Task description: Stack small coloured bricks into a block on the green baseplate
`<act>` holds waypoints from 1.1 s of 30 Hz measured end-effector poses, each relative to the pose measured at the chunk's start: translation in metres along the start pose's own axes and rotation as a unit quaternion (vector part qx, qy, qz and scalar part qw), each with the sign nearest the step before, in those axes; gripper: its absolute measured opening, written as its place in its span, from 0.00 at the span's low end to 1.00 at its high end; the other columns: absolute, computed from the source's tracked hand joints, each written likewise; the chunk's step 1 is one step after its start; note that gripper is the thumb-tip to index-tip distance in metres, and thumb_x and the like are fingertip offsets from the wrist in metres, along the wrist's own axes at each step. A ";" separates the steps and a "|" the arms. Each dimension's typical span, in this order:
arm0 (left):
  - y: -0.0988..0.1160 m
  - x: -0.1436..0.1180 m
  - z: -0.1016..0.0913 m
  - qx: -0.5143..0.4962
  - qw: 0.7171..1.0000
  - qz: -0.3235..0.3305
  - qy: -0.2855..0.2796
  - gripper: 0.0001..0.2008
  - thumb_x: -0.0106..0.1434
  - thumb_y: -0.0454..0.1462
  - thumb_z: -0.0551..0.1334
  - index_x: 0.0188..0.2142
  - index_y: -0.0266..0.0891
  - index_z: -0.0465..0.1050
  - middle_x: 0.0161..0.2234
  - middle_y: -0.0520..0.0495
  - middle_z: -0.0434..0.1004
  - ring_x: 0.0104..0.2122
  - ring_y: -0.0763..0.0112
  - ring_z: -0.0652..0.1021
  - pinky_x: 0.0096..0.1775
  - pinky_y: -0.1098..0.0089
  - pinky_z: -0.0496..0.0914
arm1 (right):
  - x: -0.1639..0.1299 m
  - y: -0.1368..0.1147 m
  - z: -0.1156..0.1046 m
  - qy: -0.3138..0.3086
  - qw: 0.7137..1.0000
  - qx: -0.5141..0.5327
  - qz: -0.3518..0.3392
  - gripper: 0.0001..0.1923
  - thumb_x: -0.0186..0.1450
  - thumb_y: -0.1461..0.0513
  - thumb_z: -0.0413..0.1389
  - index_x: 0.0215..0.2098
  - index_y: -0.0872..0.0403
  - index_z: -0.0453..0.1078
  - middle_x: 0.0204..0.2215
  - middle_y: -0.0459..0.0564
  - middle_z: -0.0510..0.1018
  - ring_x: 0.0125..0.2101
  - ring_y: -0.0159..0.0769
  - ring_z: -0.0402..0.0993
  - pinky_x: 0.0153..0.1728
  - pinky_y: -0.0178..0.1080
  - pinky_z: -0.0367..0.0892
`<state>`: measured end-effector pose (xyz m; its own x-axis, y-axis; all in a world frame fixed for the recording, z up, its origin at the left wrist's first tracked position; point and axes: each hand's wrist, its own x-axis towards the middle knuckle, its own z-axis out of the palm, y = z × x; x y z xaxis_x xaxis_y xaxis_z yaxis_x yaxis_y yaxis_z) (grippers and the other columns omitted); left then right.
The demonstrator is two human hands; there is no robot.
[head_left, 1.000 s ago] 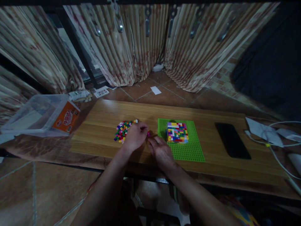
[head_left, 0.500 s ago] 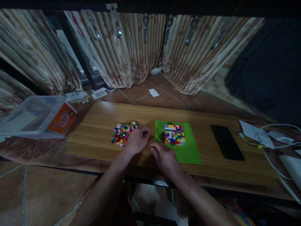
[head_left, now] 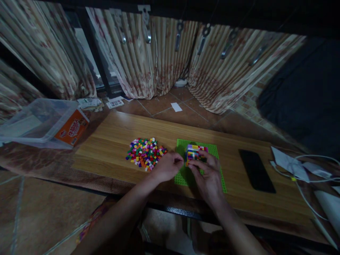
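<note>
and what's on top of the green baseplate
A multicoloured brick block stands on the green baseplate, the right hand over the block's near right side, the left hand close to its left. What lies under the block or behind the hands is hidden.

Brick block (head_left: 192, 152): partly hidden behind the right hand (head_left: 210, 174).
Left hand (head_left: 169, 167): pinch too small to make out.
Clear bin (head_left: 49, 124): cut off at left.

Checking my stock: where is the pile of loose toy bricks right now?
In the head view, the pile of loose toy bricks lies left of centre on the wooden tabletop, left of the green baseplate, beside the left hand.
</note>
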<state>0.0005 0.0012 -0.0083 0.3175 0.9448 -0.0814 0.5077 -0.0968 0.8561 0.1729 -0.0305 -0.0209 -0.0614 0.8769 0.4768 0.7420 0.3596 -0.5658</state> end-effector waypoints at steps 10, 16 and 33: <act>-0.011 0.010 0.015 -0.036 0.999 -0.008 0.011 0.11 0.60 0.39 0.58 0.33 0.39 0.78 0.30 0.50 0.80 0.31 0.70 0.77 0.33 0.72 0.69 | 0.000 0.003 0.004 0.022 0.998 0.038 0.037 0.05 0.63 0.59 0.58 0.33 0.48 0.77 0.49 0.52 0.74 0.50 0.46 0.68 0.50 0.54 0.63; -0.014 0.011 0.019 -0.030 0.999 -0.008 0.019 0.11 0.61 0.40 0.58 0.34 0.40 0.79 0.32 0.51 0.81 0.32 0.70 0.77 0.34 0.72 0.70 | 0.001 0.003 0.004 0.018 0.998 0.038 0.044 0.05 0.62 0.59 0.58 0.33 0.49 0.76 0.48 0.53 0.74 0.50 0.45 0.68 0.50 0.54 0.63; -0.014 0.009 0.021 -0.001 1.000 -0.003 0.024 0.12 0.62 0.39 0.56 0.35 0.41 0.78 0.32 0.51 0.80 0.31 0.71 0.76 0.34 0.73 0.69 | 0.001 -0.003 0.003 0.012 0.999 0.005 0.031 0.06 0.62 0.64 0.56 0.32 0.50 0.76 0.45 0.53 0.75 0.48 0.45 0.67 0.49 0.52 0.65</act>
<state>0.0131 0.0046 -0.0312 0.2759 0.9592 -0.0619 0.5079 -0.0908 0.8566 0.1688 -0.0294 -0.0211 0.0006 0.8896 0.4568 0.7366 0.3086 -0.6018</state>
